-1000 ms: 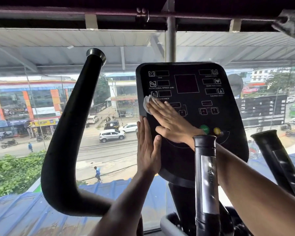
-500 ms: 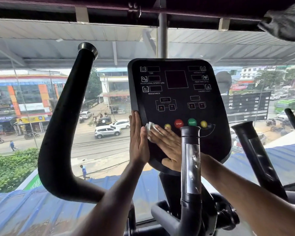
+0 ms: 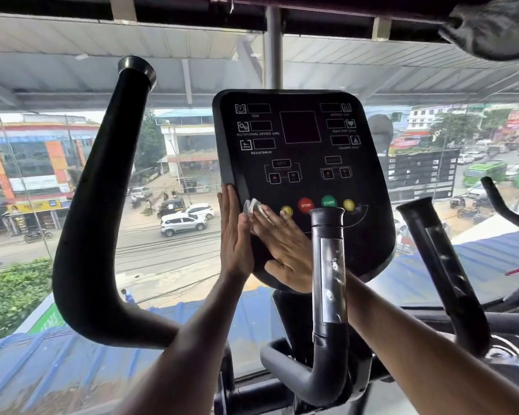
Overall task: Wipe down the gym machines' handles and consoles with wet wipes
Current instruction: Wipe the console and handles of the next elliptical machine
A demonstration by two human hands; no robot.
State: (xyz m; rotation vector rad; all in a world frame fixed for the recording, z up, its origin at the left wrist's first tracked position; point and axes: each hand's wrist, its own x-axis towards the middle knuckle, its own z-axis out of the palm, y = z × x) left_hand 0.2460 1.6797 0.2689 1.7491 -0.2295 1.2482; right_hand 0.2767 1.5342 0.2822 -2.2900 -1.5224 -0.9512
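Note:
A black console [image 3: 300, 151] with display windows and coloured buttons stands in front of me on an exercise machine. My right hand [image 3: 282, 250] lies flat on its lower left part, fingers straight, pressing a white wet wipe [image 3: 253, 208] against the panel beside the yellow button. My left hand [image 3: 234, 235] rests flat and upright against the console's left edge, fingers straight. A short black handle [image 3: 328, 265] with a silver sensor strip rises in front of my right wrist and hides part of it.
A large curved black handlebar [image 3: 102, 211] sweeps up on the left. Another short handle [image 3: 441, 259] stands to the right, with parts of a neighbouring machine [image 3: 504, 205] beyond. Behind the console a glass window [image 3: 168, 205] looks down on a street.
My right hand slid the wipe from the console's upper left down to its lower left. The left hand stayed flat on the left edge. My view tilted.

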